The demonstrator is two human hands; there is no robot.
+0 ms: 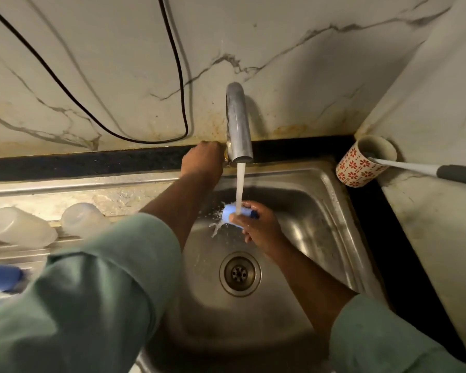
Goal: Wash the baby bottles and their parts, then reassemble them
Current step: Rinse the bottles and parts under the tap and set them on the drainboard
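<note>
A steel sink (320,189) fills the middle, set into a dark counter edge below a marble-veined wall (280,49) stained rusty brown near the tap (238,125). Water runs from the spout onto a pale blue bottle part (230,212), which the right hand (258,227) holds over the basin, above the drain (240,273), with fingers wrapped tight around it. The left hand (202,162) reaches to the back rim of the sink at the tap's base; its fingers curl there, probably on a handle, though the grip is hidden. On the draining board at the sink's left edge lie two cloudy bottles (19,227), with a blurred blue item (3,277) nearer the front. At the back right corner a red-flowered cup (355,168) holds a long-handled brush (414,168). A black cable (178,76) hangs down the wall.
</note>
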